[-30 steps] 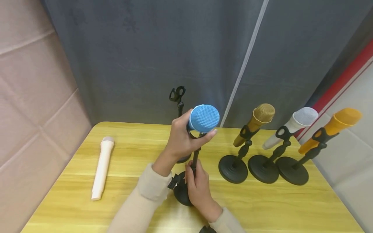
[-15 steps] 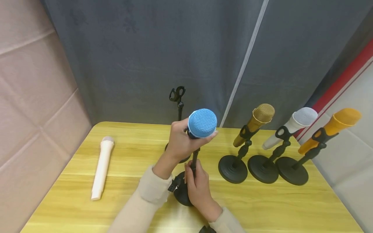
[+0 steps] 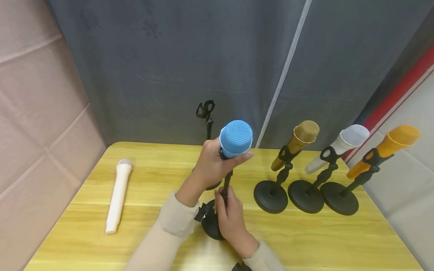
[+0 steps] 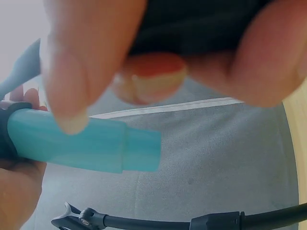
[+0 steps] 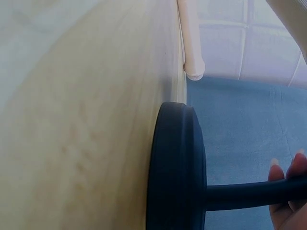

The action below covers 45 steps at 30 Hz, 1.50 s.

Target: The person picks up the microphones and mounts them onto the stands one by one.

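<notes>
Holds the blue mic [image 3: 236, 137] above mid-table, with the left hand [image 3: 210, 162] clamped round it just below the head. Seats the mic's body in the clip [image 4: 6, 139] of the near stand [image 3: 211, 227], with the tail projecting beyond. Clamps the right hand [image 3: 232, 220] round the near stand's pole, above the base on the table [image 3: 78, 222]. Has the rear stand [image 3: 208, 130] close behind the left hand, limiting room there. Leaves a wide strip between left sleeve [image 3: 159, 241] and white mic [image 3: 118, 195], lying toward the left edge. Leaves a narrower gap rightward, before the gold mic [image 3: 295, 146]. Crowds silver mic [image 3: 349, 139] and orange mic [image 3: 395, 145] toward the right edge.
</notes>
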Each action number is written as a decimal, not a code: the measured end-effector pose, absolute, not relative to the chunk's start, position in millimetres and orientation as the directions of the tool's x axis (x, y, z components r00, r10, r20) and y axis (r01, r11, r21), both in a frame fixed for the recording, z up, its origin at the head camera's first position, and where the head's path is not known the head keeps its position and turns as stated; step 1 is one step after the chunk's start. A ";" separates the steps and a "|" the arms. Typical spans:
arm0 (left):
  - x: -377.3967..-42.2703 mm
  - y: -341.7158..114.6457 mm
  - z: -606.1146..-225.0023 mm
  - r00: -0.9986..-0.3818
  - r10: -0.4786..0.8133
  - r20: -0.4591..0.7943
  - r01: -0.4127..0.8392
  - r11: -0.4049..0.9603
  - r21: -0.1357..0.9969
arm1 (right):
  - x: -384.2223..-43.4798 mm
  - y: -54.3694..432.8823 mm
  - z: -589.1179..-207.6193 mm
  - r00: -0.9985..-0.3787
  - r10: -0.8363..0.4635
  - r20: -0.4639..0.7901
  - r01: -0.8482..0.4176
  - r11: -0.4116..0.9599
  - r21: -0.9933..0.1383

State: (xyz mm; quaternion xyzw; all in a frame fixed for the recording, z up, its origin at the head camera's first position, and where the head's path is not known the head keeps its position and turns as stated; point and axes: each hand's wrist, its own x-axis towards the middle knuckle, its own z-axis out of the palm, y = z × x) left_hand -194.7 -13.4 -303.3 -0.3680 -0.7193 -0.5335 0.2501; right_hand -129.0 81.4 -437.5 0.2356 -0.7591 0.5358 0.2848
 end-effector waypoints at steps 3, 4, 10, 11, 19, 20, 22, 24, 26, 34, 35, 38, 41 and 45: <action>-194.2 -13.5 -302.5 -0.634 0.265 0.726 0.771 0.155 0.617 | -129.4 81.2 -437.6 -0.723 -0.058 0.688 -0.668 0.314 -0.675; -193.5 -13.3 -302.0 -0.654 0.265 0.709 0.754 0.153 0.638 | -129.5 81.2 -437.5 -0.720 -0.061 0.691 -0.671 0.313 -0.672; -189.4 -13.6 -300.2 -0.750 0.268 0.605 0.648 0.117 0.752 | -130.7 80.7 -438.5 -0.714 -0.071 0.697 -0.679 0.316 -0.663; -189.2 -13.6 -300.3 -0.765 0.271 0.585 0.628 0.109 0.771 | -130.7 80.7 -438.8 -0.714 -0.072 0.696 -0.679 0.316 -0.663; -186.9 -13.8 -298.4 -0.830 0.279 0.482 0.523 0.092 0.847 | -130.2 79.8 -437.7 -0.722 -0.079 0.687 -0.675 0.299 -0.675; -186.2 -14.2 -298.0 -0.833 0.279 0.477 0.519 0.098 0.849 | -130.3 80.1 -437.6 -0.725 -0.080 0.684 -0.673 0.295 -0.678; -185.6 -15.0 -298.2 -0.839 0.283 0.464 0.510 0.116 0.852 | -130.4 82.0 -437.1 -0.739 -0.093 0.667 -0.663 0.278 -0.695; -184.5 -16.3 -298.1 -0.844 0.297 0.447 0.500 0.131 0.856 | -130.3 85.8 -435.4 -0.762 -0.121 0.636 -0.643 0.256 -0.722; -183.2 -18.2 -298.3 -0.844 0.316 0.433 0.493 0.142 0.858 | -130.9 91.0 -432.6 -0.793 -0.162 0.587 -0.608 0.256 -0.751; -171.5 -30.4 -309.9 -0.844 0.339 0.416 0.497 0.200 0.845 | -135.2 114.4 -416.0 -0.929 -0.298 0.221 -0.345 0.475 -0.809; -169.5 -32.5 -312.3 -0.851 0.321 0.416 0.494 0.215 0.843 | -135.9 116.8 -414.5 -0.932 -0.317 0.177 -0.323 0.505 -0.801; -164.0 -39.8 -319.7 -0.865 0.246 0.438 0.492 0.246 0.835 | -138.3 122.7 -412.4 -0.923 -0.376 0.076 -0.295 0.569 -0.767; -158.7 -48.8 -326.5 -0.879 0.148 0.452 0.476 0.261 0.840 | -139.5 126.8 -412.9 -0.901 -0.433 -0.010 -0.297 0.635 -0.714; -153.9 -59.8 -334.0 -0.903 0.140 0.407 0.431 0.283 0.857 | -138.3 130.1 -416.6 -0.866 -0.488 -0.111 -0.321 0.712 -0.625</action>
